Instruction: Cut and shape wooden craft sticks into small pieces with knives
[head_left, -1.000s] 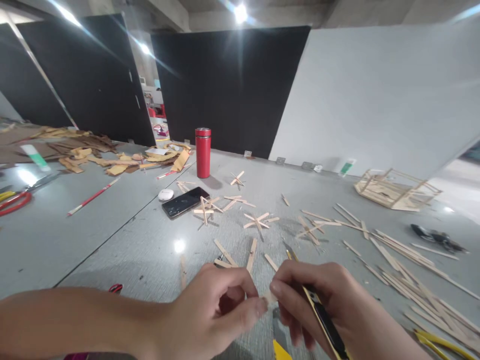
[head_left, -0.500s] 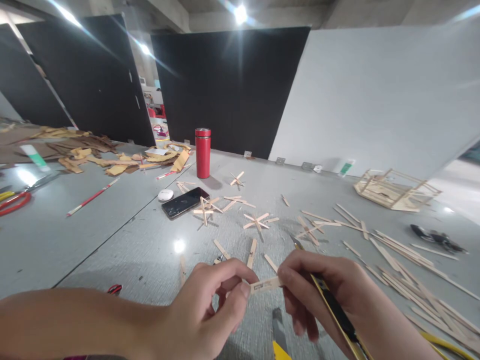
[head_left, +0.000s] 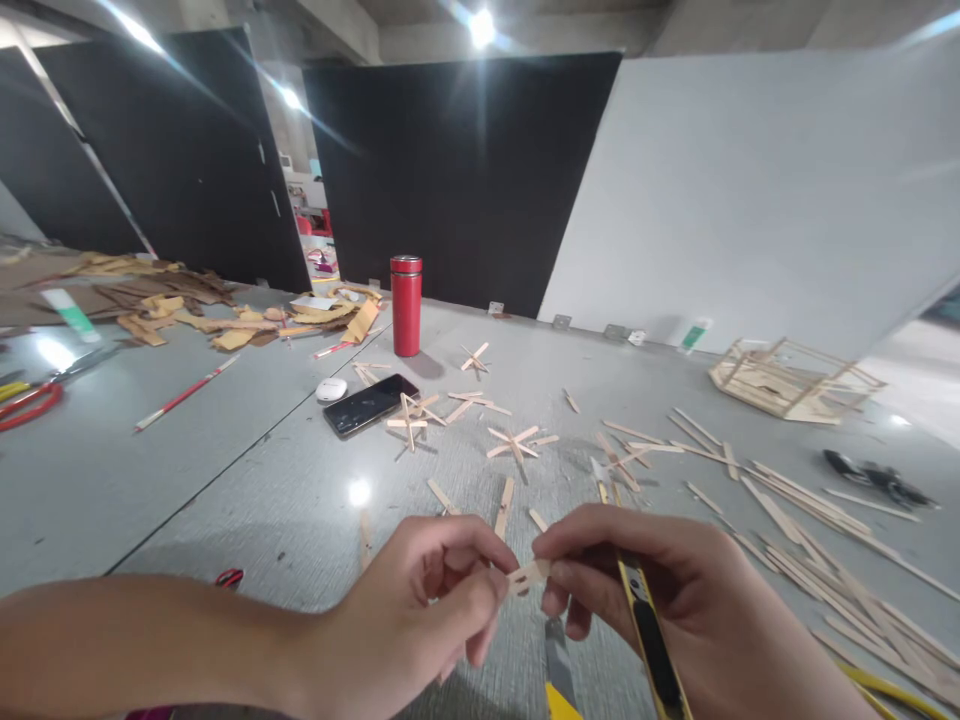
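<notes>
Between my two hands is a short flat wooden stick with a notch or slot cut in it. My left hand pinches its left end between thumb and fingers. My right hand has its fingertips at the other end and also grips a yellow and black utility knife, whose blade points away from me. Just below the stick, a second yellow-handled blade lies on the table. Several short sticks lie just beyond my hands, among them one stick standing out near the middle.
Crossed-stick pieces lie near a black phone, a white case and a red flask. Long thin sticks spread at right, before a wooden frame model. Red-handled scissors are far left.
The stick has turned and tilted between my fingers. My right hand has shifted its grip slightly left, and the knife in it has swung more upright.
</notes>
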